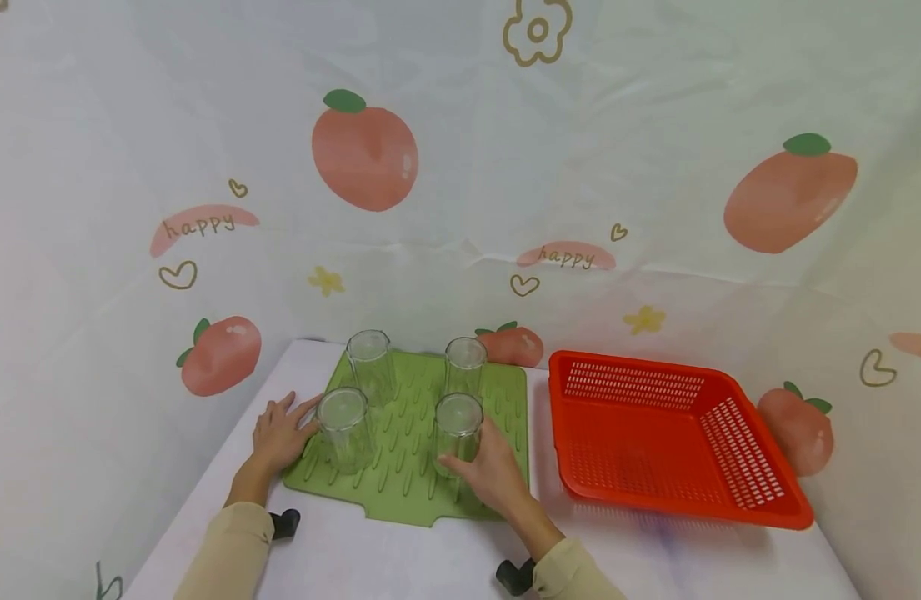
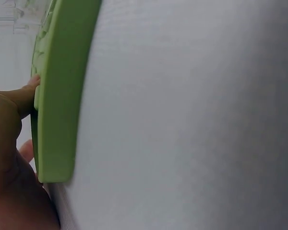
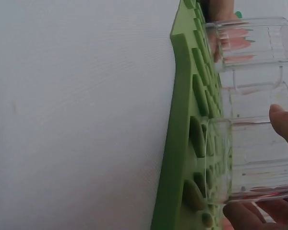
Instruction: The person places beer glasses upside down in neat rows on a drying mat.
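Note:
Two clear glasses stand at the front of a ribbed green drying mat (image 1: 400, 496), with two more behind them. My right hand (image 1: 498, 471) grips the front right glass (image 1: 457, 425), thumb on the near side and fingers behind it. Seen from the right wrist, that glass (image 3: 252, 158) meets the mat's ribs. At the mat's left edge my left hand (image 1: 280, 437) rests with fingers spread, close to the front left glass (image 1: 346, 433). Its thumb touches the mat's rim (image 2: 62, 110) in the left wrist view. Back left is a glass (image 1: 372, 367); back right, another (image 1: 466, 362).
A red plastic basket (image 1: 655, 500) with slotted walls stands right of the mat. All of this is on a white-covered table (image 1: 355, 558). A white cloth (image 1: 445, 167) printed with fruit hangs behind and at the sides.

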`<act>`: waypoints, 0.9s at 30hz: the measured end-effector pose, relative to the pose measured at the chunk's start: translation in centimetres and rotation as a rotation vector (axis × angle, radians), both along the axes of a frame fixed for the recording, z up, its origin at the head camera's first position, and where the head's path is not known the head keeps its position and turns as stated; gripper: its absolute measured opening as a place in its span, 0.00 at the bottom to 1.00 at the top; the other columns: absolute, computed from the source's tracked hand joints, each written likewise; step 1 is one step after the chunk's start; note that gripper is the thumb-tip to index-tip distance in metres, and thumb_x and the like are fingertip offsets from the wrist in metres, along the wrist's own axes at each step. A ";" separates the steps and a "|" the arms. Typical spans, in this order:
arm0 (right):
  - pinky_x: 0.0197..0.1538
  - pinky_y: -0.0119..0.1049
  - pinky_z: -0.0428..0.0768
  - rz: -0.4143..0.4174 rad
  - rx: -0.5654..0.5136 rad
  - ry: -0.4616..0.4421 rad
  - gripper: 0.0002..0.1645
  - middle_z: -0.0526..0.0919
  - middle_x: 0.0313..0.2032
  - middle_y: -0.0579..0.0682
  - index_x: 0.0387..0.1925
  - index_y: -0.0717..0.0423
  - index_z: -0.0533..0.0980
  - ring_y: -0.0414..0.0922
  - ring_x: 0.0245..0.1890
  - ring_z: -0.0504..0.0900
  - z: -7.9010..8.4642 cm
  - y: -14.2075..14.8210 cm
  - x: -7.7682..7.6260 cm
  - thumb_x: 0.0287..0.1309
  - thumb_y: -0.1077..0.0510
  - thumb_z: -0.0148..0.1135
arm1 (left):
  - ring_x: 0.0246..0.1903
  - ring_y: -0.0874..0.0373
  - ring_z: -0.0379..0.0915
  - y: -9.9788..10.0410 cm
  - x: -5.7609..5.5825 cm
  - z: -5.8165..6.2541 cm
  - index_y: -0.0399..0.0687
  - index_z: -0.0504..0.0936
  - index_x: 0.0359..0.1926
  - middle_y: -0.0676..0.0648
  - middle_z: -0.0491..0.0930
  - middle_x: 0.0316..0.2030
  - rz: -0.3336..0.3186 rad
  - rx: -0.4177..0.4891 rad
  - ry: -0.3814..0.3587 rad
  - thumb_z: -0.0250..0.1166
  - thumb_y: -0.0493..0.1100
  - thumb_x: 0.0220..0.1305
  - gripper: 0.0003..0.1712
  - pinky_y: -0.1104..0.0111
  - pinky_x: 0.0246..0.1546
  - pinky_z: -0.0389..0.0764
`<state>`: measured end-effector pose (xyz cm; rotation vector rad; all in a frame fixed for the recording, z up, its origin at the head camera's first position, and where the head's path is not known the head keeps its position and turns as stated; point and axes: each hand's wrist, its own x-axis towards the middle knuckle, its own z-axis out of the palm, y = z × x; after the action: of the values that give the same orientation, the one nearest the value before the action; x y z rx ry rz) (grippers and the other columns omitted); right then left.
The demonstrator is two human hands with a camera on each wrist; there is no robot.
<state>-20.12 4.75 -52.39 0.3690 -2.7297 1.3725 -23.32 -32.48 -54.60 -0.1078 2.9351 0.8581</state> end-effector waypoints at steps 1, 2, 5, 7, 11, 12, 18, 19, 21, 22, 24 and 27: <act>0.64 0.52 0.80 0.001 0.008 0.007 0.48 0.81 0.60 0.48 0.69 0.48 0.65 0.49 0.61 0.81 -0.1 0.0 0.0 0.50 0.47 0.80 | 0.75 0.19 0.29 0.0 0.0 0.0 0.50 0.66 0.75 0.27 0.44 0.77 0.000 -0.002 0.005 0.54 0.49 0.77 0.30 0.27 0.71 0.38; 0.64 0.53 0.80 -0.003 0.009 0.011 0.48 0.81 0.60 0.48 0.69 0.49 0.65 0.49 0.61 0.81 -0.1 0.0 0.0 0.50 0.47 0.80 | 0.75 0.19 0.29 0.0 0.0 0.0 0.50 0.66 0.75 0.26 0.45 0.77 -0.002 -0.004 0.007 0.54 0.50 0.77 0.30 0.27 0.71 0.38; 0.64 0.53 0.80 -0.013 0.013 0.029 0.48 0.81 0.59 0.50 0.68 0.52 0.66 0.50 0.61 0.81 -0.3 0.0 0.2 0.50 0.47 0.81 | 0.75 0.19 0.29 0.2 0.0 0.1 0.50 0.66 0.75 0.26 0.44 0.77 -0.002 0.001 0.005 0.54 0.50 0.76 0.30 0.26 0.71 0.38; 0.63 0.53 0.80 -0.017 0.012 0.034 0.47 0.81 0.59 0.52 0.67 0.54 0.66 0.51 0.60 0.81 -0.4 0.1 0.4 0.50 0.47 0.80 | 0.75 0.19 0.28 0.3 0.0 0.2 0.50 0.65 0.75 0.27 0.44 0.77 -0.001 0.007 -0.002 0.54 0.50 0.77 0.30 0.26 0.71 0.37; 0.64 0.53 0.80 -0.028 0.009 0.018 0.48 0.81 0.60 0.53 0.68 0.54 0.65 0.52 0.61 0.81 -0.5 0.1 0.6 0.51 0.47 0.80 | 0.75 0.19 0.27 0.6 0.0 0.2 0.50 0.65 0.76 0.27 0.43 0.78 -0.002 0.021 -0.015 0.54 0.50 0.77 0.31 0.27 0.71 0.36; 0.64 0.54 0.80 -0.032 0.008 0.018 0.48 0.81 0.59 0.53 0.68 0.55 0.65 0.52 0.61 0.81 -0.5 0.2 0.6 0.51 0.47 0.80 | 0.75 0.19 0.27 0.6 0.0 0.2 0.50 0.65 0.76 0.27 0.43 0.77 -0.004 0.024 -0.012 0.54 0.50 0.77 0.31 0.27 0.71 0.35; 0.62 0.54 0.80 -0.046 0.017 -0.008 0.47 0.82 0.58 0.54 0.66 0.56 0.67 0.52 0.59 0.82 -0.5 0.2 0.8 0.51 0.46 0.79 | 0.75 0.19 0.28 0.5 0.0 -0.1 0.50 0.66 0.75 0.26 0.44 0.77 -0.004 0.017 0.004 0.54 0.50 0.77 0.30 0.26 0.71 0.36; 0.62 0.54 0.80 -0.044 0.018 -0.018 0.46 0.82 0.58 0.54 0.66 0.56 0.67 0.52 0.59 0.82 -0.4 0.1 0.8 0.51 0.45 0.79 | 0.75 0.19 0.28 0.5 0.0 -0.1 0.50 0.66 0.75 0.26 0.44 0.77 -0.003 0.019 0.001 0.54 0.50 0.77 0.30 0.26 0.71 0.36; 0.62 0.54 0.80 -0.032 0.009 -0.034 0.47 0.82 0.59 0.53 0.67 0.56 0.66 0.52 0.59 0.82 -0.2 0.1 0.8 0.52 0.45 0.79 | 0.75 0.19 0.28 0.4 0.1 -0.1 0.50 0.66 0.75 0.26 0.44 0.77 -0.002 0.020 -0.004 0.55 0.50 0.76 0.30 0.26 0.70 0.37; 0.62 0.54 0.80 -0.023 0.004 -0.042 0.47 0.82 0.59 0.53 0.67 0.55 0.66 0.52 0.59 0.82 0.0 0.0 0.8 0.52 0.45 0.79 | 0.75 0.19 0.28 0.4 0.1 0.0 0.50 0.66 0.75 0.26 0.44 0.77 -0.002 0.021 -0.007 0.55 0.50 0.76 0.31 0.25 0.70 0.37; 0.62 0.53 0.80 -0.001 -0.001 -0.057 0.46 0.82 0.59 0.52 0.67 0.54 0.66 0.51 0.59 0.82 0.4 0.0 0.7 0.52 0.45 0.79 | 0.75 0.19 0.28 0.2 0.2 0.0 0.50 0.65 0.76 0.27 0.43 0.77 0.002 0.024 -0.009 0.55 0.51 0.76 0.31 0.25 0.70 0.36; 0.61 0.54 0.80 0.042 0.004 -0.070 0.46 0.81 0.59 0.52 0.68 0.54 0.66 0.50 0.59 0.81 1.2 0.0 0.5 0.54 0.46 0.78 | 0.75 0.19 0.27 0.0 0.2 0.0 0.50 0.65 0.76 0.26 0.43 0.77 0.004 0.027 -0.003 0.54 0.51 0.76 0.31 0.25 0.70 0.36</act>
<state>-19.58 4.72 -51.21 0.3885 -2.7970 1.4162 -23.14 -32.46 -54.57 -0.1130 2.9205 0.8965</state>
